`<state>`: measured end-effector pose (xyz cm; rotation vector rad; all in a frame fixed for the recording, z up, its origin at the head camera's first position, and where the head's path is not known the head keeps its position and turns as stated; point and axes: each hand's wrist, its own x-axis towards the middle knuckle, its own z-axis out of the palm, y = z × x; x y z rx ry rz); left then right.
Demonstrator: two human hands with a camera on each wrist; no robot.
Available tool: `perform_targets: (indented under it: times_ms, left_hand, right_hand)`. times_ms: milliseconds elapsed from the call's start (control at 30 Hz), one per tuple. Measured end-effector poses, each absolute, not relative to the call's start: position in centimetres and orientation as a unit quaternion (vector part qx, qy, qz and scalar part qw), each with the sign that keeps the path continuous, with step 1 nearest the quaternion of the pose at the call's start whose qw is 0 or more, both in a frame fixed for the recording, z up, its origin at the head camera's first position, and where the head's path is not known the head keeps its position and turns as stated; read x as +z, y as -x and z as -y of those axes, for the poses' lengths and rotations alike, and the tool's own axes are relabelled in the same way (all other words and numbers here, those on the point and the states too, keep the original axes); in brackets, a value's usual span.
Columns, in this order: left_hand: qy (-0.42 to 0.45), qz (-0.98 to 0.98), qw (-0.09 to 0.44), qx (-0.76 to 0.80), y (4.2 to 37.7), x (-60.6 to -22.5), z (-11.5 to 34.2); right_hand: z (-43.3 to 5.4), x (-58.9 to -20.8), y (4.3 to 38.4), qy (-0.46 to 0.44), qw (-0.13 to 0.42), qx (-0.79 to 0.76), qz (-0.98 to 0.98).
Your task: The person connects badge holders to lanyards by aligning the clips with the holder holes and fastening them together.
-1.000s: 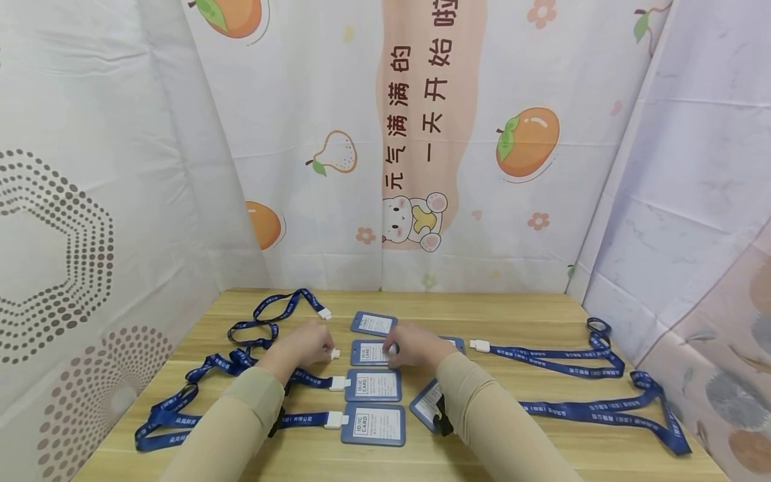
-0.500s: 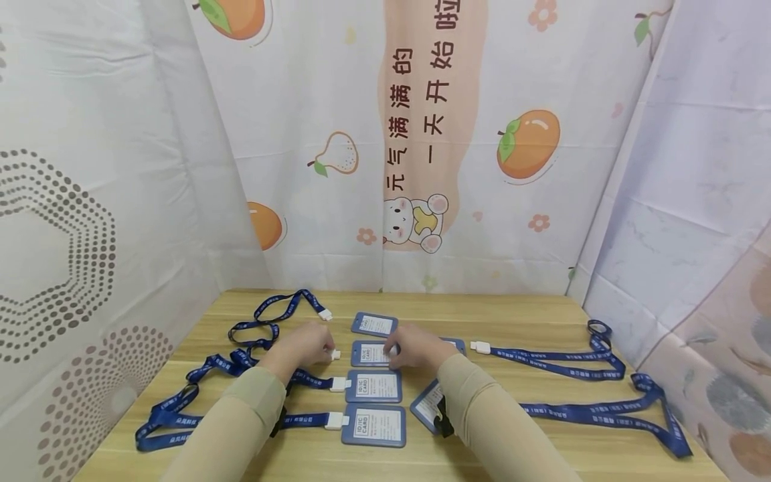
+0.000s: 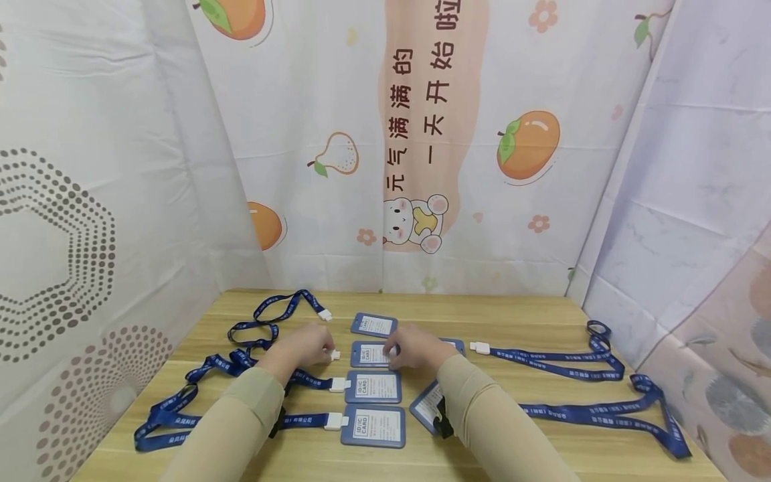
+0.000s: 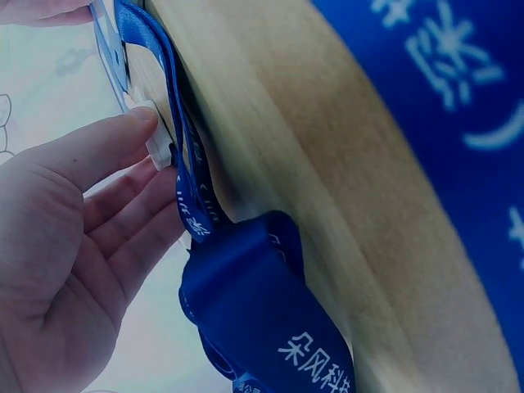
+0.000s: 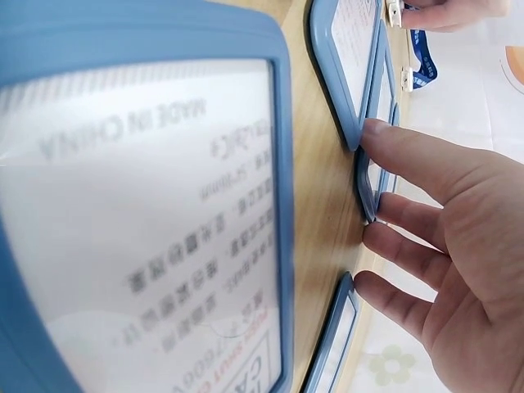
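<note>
My left hand (image 3: 303,346) pinches the white plastic clip (image 3: 336,355) of a blue lanyard between thumb and fingers. In the left wrist view the lanyard strap (image 4: 201,180) trails from this clip (image 4: 160,147). Just right of it lies a blue-framed badge holder (image 3: 366,355), second from the back in the middle column. My right hand (image 3: 415,346) holds its right end, thumb on one side and fingers on the other, as the right wrist view suggests. A small gap separates clip and badge holder. The right hand hides part of the holder.
Behind lies a badge holder (image 3: 373,325); its neighbouring lanyard (image 3: 289,304) is separate. In front, two badge holders (image 3: 373,387) (image 3: 373,426) sit joined to white clips. Right of my hand are another tilted holder (image 3: 425,406), a partly hidden one (image 3: 454,344) and lanyards (image 3: 560,355).
</note>
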<state>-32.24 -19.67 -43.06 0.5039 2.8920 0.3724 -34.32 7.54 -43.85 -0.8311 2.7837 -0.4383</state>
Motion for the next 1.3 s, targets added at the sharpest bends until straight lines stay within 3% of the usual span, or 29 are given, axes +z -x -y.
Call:
perform_targets:
  times_ms: [1300]
  left_hand:
    - [-0.154, -0.972, 0.114, 0.134, 32.16, -42.65, 18.91]
  right_hand:
    - [-7.36, -44.07, 34.43, 0.285, 0.101, -0.149, -0.941]
